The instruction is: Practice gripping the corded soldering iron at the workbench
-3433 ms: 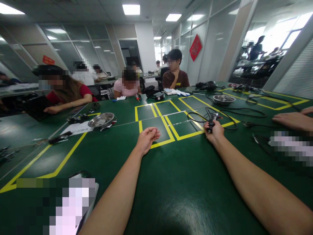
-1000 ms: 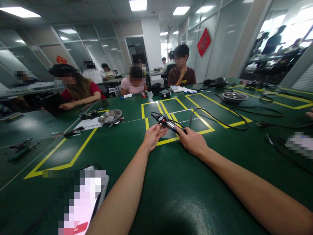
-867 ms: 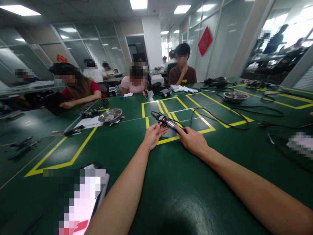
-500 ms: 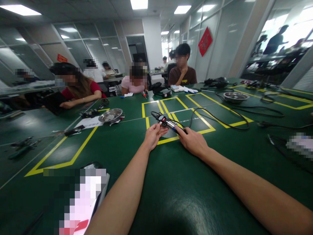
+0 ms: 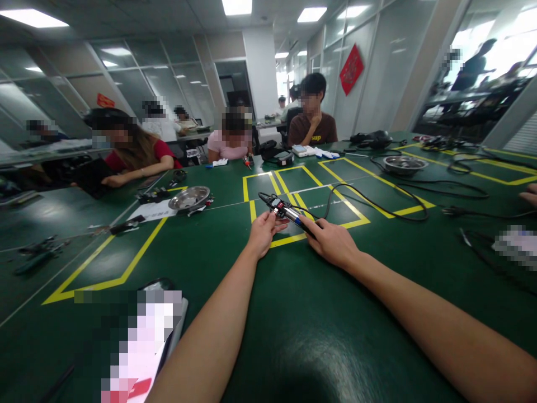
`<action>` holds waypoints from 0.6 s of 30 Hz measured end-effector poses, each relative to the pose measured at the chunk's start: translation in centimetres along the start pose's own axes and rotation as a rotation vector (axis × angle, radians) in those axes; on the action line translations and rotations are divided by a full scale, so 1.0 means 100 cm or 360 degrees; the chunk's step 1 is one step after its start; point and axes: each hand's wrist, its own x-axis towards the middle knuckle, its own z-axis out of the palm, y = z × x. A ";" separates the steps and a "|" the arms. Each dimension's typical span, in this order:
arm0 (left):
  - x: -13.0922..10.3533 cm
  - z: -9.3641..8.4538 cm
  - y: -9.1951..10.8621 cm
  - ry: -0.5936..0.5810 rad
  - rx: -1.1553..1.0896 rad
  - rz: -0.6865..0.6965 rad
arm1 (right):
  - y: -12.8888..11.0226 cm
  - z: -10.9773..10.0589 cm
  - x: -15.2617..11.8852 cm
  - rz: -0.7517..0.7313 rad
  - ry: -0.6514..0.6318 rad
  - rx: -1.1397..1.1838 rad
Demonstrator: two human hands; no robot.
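Ahead of me over the green table, my right hand (image 5: pixel 333 242) is closed round the black handle of a soldering iron (image 5: pixel 292 215). It has a blue band and a silver barrel, and points up and to the left. My left hand (image 5: pixel 265 232) pinches a small dark part with thin black wires (image 5: pixel 274 202) beside the barrel's far end. Whether the barrel touches this part I cannot tell. A black cord (image 5: pixel 377 193) loops across the table to the right of my hands.
Yellow tape outlines (image 5: pixel 356 222) mark the green table (image 5: pixel 319 313). Metal bowls stand left (image 5: pixel 189 198) and right (image 5: pixel 405 164). A blurred phone-like object (image 5: pixel 145 347) lies by my left forearm. Another person's hand (image 5: pixel 529 193) shows at the right edge. Several people sit across the table.
Another person's hand has come into view at the right edge. My own hands and what they hold have barely moved.
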 end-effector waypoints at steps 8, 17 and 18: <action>0.004 -0.005 -0.006 -0.0001 0.0047 0.0037 | 0.004 -0.001 -0.002 0.0019 0.0078 0.0261; -0.001 0.003 -0.002 0.0063 0.0167 -0.0023 | 0.013 0.002 0.003 0.0184 0.0158 0.1198; -0.001 0.003 -0.001 0.0056 0.0169 -0.0023 | 0.016 0.004 0.005 0.0300 0.0138 0.1405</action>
